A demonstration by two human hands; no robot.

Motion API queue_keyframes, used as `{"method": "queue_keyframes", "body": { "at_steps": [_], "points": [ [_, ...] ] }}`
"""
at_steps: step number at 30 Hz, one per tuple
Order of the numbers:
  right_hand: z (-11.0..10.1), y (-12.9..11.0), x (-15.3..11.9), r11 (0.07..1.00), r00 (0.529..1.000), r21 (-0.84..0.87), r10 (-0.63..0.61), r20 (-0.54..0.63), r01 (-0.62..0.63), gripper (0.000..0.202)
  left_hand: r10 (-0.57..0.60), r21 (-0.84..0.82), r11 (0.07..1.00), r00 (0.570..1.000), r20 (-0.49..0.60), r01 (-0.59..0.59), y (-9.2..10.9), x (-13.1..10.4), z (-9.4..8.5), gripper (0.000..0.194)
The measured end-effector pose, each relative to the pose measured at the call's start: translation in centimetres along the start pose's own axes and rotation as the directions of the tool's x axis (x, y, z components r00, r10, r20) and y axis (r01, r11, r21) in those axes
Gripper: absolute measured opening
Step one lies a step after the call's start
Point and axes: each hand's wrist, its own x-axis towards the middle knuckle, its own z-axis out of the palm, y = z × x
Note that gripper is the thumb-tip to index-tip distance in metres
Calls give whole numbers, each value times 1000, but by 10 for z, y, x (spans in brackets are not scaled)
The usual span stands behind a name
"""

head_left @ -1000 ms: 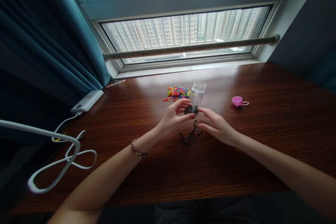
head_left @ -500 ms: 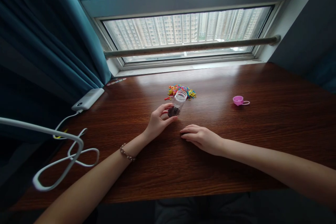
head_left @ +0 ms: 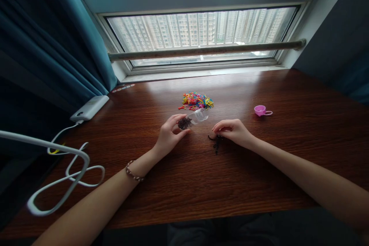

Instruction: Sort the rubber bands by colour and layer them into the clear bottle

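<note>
A clear bottle (head_left: 196, 116) with dark bands in its bottom is gripped at its base by my left hand (head_left: 170, 133). It lies tilted, its uncapped mouth pointing right. My right hand (head_left: 235, 132) is closed in a pinch just right of the bottle's mouth, with a small clump of dark bands (head_left: 216, 142) at and below its fingertips. Behind the bottle lies a pile of colourful bands (head_left: 196, 100). The pink cap (head_left: 260, 110) with a loop rests further right on the table.
The brown wooden table (head_left: 161, 196) runs up to the window. At the left a white power device (head_left: 90, 108) has a white cable (head_left: 83, 163) looping over the table edge. A blue curtain (head_left: 57, 38) hangs beside it.
The bottle has tipped further over to the right in my left hand. My right hand has risen and moved right, its fingers now pinched, and dark bands show beneath it.
</note>
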Motion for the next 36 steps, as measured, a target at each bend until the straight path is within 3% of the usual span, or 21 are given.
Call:
{"method": "queue_keyframes", "body": {
  "at_steps": [4,7,12,15,18,21,23,30,33,36],
  "points": [
    [-1,0,1,991,997,122,43,62,-51,26,-6,0,1000,1000,-16,6,1,0,0,43],
    [-1,0,0,992,995,121,33,89,-44,28,-7,5,1000,1000,-7,7,1,0,0,43],
    [-5,-8,-2,974,998,-223,-36,52,47,24,-10,17,1000,1000,-9,11,2,0,-1,42],
    [-4,-15,-6,899,971,-402,-88,220,173,30,-15,12,1000,1000,-15,15,2,0,-1,42],
    [0,-17,-11,858,930,-443,-99,353,259,42,-7,26,1000,1000,-11,7,1,-1,-1,43],
    [2,-16,-12,851,917,-447,-93,388,276,27,15,47,999,1000,-2,-15,-1,-1,0,43],
    [3,-15,-12,857,919,-441,-90,383,267,15,34,66,997,999,8,-35,-2,-1,-1,43],
    [3,-12,-11,841,955,-485,-114,274,239,12,116,161,980,993,28,-119,-2,-1,-1,42],
    [3,-9,-10,871,980,-458,-114,165,178,11,133,176,975,990,38,-138,-1,-2,-1,41],
    [2,-9,-7,946,997,-319,-71,-14,63,9,134,189,972,990,47,-141,-1,-2,-1,41]
  ]
}}
